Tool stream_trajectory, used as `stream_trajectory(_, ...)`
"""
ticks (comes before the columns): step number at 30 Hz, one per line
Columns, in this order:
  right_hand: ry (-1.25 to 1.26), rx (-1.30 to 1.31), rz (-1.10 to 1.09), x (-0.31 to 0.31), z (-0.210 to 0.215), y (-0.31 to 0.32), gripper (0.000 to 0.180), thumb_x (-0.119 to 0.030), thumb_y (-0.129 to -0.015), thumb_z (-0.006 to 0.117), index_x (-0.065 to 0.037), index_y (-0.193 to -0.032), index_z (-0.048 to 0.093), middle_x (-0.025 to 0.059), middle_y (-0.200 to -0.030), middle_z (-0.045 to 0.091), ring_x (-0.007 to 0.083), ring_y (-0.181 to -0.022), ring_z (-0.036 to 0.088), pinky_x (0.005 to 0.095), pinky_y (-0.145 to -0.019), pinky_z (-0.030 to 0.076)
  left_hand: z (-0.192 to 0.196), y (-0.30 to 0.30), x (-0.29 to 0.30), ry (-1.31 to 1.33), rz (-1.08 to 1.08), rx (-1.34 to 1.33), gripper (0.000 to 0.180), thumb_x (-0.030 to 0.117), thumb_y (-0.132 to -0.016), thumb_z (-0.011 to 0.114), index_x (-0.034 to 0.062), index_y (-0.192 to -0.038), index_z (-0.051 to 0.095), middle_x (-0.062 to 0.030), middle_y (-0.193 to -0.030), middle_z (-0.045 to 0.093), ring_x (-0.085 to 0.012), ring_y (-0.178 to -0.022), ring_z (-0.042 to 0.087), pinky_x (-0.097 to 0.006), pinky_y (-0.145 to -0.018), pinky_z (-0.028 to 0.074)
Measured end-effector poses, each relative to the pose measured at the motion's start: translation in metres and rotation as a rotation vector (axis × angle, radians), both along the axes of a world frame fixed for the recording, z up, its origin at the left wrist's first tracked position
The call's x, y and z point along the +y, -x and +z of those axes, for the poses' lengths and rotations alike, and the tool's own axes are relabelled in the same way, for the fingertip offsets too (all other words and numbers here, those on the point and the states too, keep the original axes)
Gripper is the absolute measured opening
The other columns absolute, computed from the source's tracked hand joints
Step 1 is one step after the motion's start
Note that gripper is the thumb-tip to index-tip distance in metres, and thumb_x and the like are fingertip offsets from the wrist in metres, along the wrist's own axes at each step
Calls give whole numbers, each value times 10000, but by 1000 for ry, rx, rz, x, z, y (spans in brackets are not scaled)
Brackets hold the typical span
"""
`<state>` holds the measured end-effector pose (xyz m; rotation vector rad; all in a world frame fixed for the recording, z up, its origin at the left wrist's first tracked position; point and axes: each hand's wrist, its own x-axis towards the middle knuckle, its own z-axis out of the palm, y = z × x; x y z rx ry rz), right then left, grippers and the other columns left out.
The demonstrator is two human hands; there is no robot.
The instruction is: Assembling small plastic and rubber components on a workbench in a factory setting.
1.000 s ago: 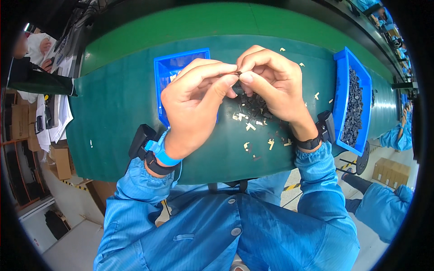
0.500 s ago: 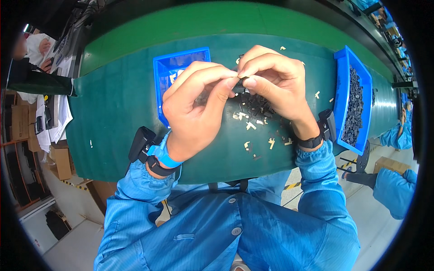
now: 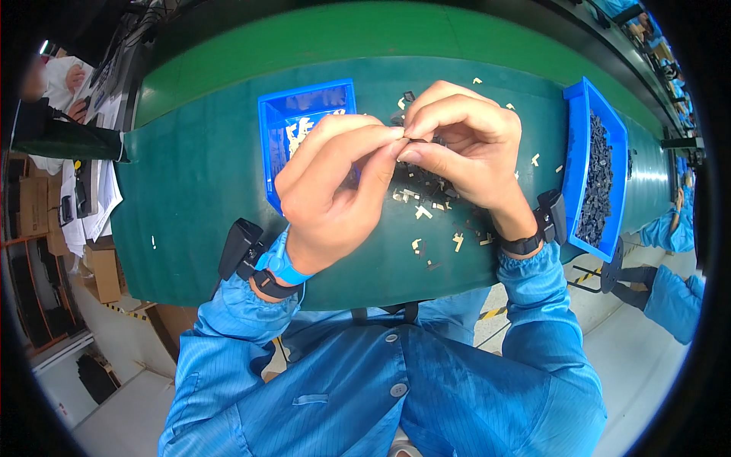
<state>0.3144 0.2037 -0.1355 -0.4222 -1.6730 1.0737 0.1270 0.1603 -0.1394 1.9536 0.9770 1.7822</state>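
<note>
Both hands meet fingertip to fingertip above the green table mat. Between them is a small dark part, mostly covered by the fingers, so its shape is unclear. My left hand pinches it with thumb and forefinger; my right hand grips it from the other side the same way. Beneath and behind the hands lies a loose pile of small black plastic parts. Cream-coloured L-shaped and T-shaped bits are scattered around the pile.
A blue bin holding cream pieces stands behind my left hand. At the right edge of the mat, another blue bin is filled with black parts. Papers lie at far left. Another person's blue sleeve shows at right.
Both hands have come down slightly, and the fingertips have shifted on the small dark part. More of the cream pieces in the left bin shows. The person at right has moved.
</note>
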Motion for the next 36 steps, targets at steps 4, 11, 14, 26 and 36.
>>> stream_trajectory(4, 65, 9, 95, 4, 1, -6, 187, 114, -834, 808, 57, -1005, 757, 141, -1007, 723, 146, -838, 709, 249, -704, 579, 2, 1, 1, -20, -32, 34, 192, -120, -837, 782, -35, -1005, 742, -139, -902, 716, -209, -749, 684, -289, -626, 529)
stream_trajectory(11, 225, -60, 197, 4, 11, -16, 149, 119, -851, 782, 61, -985, 757, 149, -988, 731, 187, -873, 741, 288, -744, 627, 0, 1, 0, 80, -83, -48, 191, -119, -837, 780, -33, -1004, 746, -142, -887, 718, -226, -764, 699, -308, -650, 547)
stream_trajectory(14, 133, -29, 175, 5, 8, -14, 153, 115, -844, 791, 56, -981, 758, 146, -981, 733, 186, -870, 739, 278, -717, 623, 2, 1, 1, -14, -71, 20, 199, -118, -830, 786, -33, -1007, 748, -142, -883, 717, -228, -768, 703, -306, -657, 551)
stream_trajectory(26, 35, -22, 87, 3, 4, -8, 178, 87, -827, 830, 34, -982, 761, 129, -980, 730, 124, -816, 681, 229, -668, 536, 2, 0, 0, -128, 41, 92, 274, -146, -767, 805, -40, -1015, 753, -144, -875, 717, -250, -731, 718, -318, -625, 567)
stream_trajectory(36, 41, 12, 90, 1, 2, -3, 169, 93, -837, 817, 48, -987, 754, 144, -1007, 722, 107, -777, 666, 221, -674, 533, 2, 0, -1, -182, 104, 137, 313, -164, -713, 801, -48, -1000, 748, -156, -872, 720, -261, -715, 722, -322, -618, 571)
